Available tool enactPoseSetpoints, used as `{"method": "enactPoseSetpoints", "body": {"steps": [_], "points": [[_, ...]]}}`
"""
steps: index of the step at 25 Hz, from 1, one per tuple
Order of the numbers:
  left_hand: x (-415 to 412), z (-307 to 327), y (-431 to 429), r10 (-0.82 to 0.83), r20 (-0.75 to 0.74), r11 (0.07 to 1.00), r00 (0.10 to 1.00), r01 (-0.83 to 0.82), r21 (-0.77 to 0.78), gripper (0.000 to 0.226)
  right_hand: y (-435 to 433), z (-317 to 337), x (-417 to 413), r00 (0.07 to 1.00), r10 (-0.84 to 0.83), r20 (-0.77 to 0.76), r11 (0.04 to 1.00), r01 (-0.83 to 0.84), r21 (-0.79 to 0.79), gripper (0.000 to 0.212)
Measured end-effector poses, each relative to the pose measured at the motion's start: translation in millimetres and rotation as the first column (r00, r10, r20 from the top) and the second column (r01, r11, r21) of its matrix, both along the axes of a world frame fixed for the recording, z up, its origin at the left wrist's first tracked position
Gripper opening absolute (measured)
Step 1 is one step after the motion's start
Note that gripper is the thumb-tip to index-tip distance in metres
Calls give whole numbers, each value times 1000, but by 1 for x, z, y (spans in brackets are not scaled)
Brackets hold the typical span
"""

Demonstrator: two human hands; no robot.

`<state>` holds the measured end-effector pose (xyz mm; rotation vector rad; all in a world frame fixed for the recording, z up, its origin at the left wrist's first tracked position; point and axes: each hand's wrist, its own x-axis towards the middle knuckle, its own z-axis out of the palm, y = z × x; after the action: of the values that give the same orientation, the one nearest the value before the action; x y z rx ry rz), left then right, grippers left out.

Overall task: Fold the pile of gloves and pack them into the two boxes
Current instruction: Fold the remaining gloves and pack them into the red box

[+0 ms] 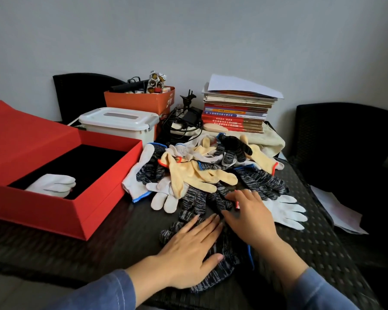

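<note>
Near the front edge of the table (94, 249), both hands lie flat with straight fingers on a dark speckled glove (222, 270). The left hand (188, 249) presses its middle and the right hand (249, 218) its far side; neither grips anything. This looks like smoothing before a fold, so that glove is not yet folded. At the left, the open red box (112, 198) holds one white glove (54, 185), apparently the only one packed. The pile (195, 173) of white, yellow and dark gloves lies loose just beyond the hands, so most of the work remains. A shut white plastic box (119, 123) stands behind the red one; whether it is the second box I cannot tell.
</note>
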<state>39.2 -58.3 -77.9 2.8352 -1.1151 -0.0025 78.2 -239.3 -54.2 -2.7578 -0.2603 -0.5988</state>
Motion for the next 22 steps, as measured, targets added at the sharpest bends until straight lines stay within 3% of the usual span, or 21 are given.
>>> {"method": "enactPoseSetpoints", "body": {"steps": [3,6,7,9,11,14,16,18,19,20,22], "points": [[-1,-1,2,8,-36,990,999,-13,-140,62,13,-2,34,996,-14,-89,961,-12,-277,47],[0,1,11,88,-131,866,987,-141,-479,46,20,4,61,995,-24,-100,949,-9,-315,29],[3,2,15,122,-109,823,987,-162,-545,41,23,12,69,996,-17,-85,981,0,-193,25],[11,6,22,201,-49,768,978,-189,-612,36,29,38,79,995,0,-95,977,20,210,18],[24,11,28,288,-47,709,957,-245,-662,40,36,67,80,993,59,-103,842,6,540,17],[45,18,39,342,-158,575,926,-339,-744,68,45,104,59,977,175,-121,541,7,841,27],[51,32,40,192,-371,378,908,-418,-826,91,46,115,41,931,321,-173,325,63,944,25],[53,47,42,-40,-530,119,847,-523,-844,88,45,118,24,866,439,-238,212,157,965,20],[53,53,47,-162,-582,58,797,-581,-811,81,44,117,17,837,479,-263,186,196,963,18],[53,58,50,-256,-629,74,734,-634,-770,71,43,113,11,813,511,-279,161,228,960,17],[53,61,53,-340,-713,213,612,-689,-693,52,40,102,5,765,563,-313,125,296,947,15]]}}
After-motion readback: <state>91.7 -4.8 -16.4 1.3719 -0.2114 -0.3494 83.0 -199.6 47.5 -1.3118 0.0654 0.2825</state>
